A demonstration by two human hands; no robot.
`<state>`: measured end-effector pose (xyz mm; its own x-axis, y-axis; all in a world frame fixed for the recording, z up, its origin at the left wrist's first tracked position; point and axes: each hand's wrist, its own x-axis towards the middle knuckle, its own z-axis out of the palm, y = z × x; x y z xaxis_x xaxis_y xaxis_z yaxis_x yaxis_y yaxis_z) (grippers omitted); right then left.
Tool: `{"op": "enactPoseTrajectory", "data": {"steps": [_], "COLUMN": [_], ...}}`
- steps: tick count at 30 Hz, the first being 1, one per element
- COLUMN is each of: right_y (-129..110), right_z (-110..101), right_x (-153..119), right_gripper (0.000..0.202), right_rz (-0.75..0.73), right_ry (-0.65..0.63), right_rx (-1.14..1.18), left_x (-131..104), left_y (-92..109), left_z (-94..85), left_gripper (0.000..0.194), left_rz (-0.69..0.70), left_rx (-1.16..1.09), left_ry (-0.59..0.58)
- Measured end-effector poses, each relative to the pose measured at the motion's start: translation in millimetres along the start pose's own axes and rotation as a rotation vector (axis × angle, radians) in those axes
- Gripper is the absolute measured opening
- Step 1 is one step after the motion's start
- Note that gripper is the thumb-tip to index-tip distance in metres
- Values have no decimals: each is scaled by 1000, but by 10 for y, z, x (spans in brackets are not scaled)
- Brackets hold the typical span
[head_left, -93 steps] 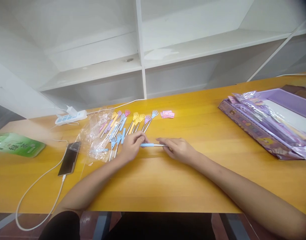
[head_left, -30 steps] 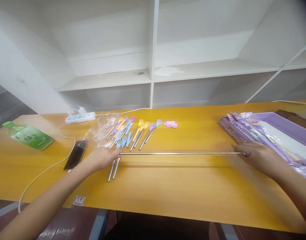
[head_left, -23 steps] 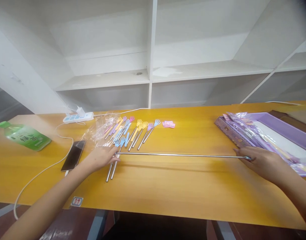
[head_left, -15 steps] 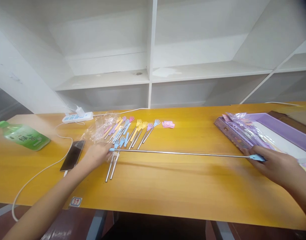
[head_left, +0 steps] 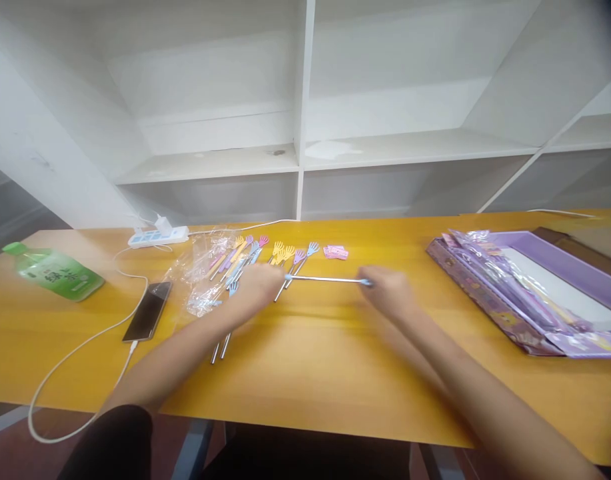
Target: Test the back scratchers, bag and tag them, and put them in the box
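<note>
A telescopic back scratcher point(head_left: 328, 279) with a metal rod and light blue ends spans the gap between my two hands, above the table. My left hand point(head_left: 265, 283) is closed round its left end. Its right end sits in my closed right hand point(head_left: 388, 290), which is smeared by motion. Behind and beside my left hand lie several more back scratchers point(head_left: 282, 252) with yellow, purple, pink and blue claw heads, partly hidden by that hand and forearm. Two metal rods point(head_left: 226, 347) show below my left forearm.
Crumpled clear plastic bags point(head_left: 205, 297) lie left of the scratchers, near a phone point(head_left: 148, 312) on a white cable, a power strip point(head_left: 158, 236) and a green bottle point(head_left: 55, 270). Small pink cards point(head_left: 336, 252) lie at the back. A purple box point(head_left: 602, 283) with plastic-wrapped packs point(head_left: 525, 287) stands right.
My hands have come closer together, and the back scratcher's rod between them is much shorter. My right hand moved left, away from the box; my left moved right.
</note>
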<state>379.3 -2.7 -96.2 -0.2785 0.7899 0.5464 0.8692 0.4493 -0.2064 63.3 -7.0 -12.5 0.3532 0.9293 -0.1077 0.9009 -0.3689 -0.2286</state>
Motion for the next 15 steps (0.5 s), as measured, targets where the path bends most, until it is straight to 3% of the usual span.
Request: {"op": "enactPoseTrajectory", "data": {"steps": [3,5,11,15], "right_y": [-567,-732,-790,-838], "right_z": [250,286,133,76], "right_x": [193,224,175,197], "right_gripper": [22,22,20,21], "right_rz": [19,22,30,-28], "right_ry": [-107,-142,-285,-279], "right_rx": [-70,-92,-220,-245], "left_x": [167,186,105,120], "left_y": [315,374,297,290], "left_z": [-15,18,128,157], "left_gripper": [25,27,30,32], "left_rz": [70,88,120,191], "left_rx": [-33,-42,-81,-118], "left_ry": [11,25,37,55]}}
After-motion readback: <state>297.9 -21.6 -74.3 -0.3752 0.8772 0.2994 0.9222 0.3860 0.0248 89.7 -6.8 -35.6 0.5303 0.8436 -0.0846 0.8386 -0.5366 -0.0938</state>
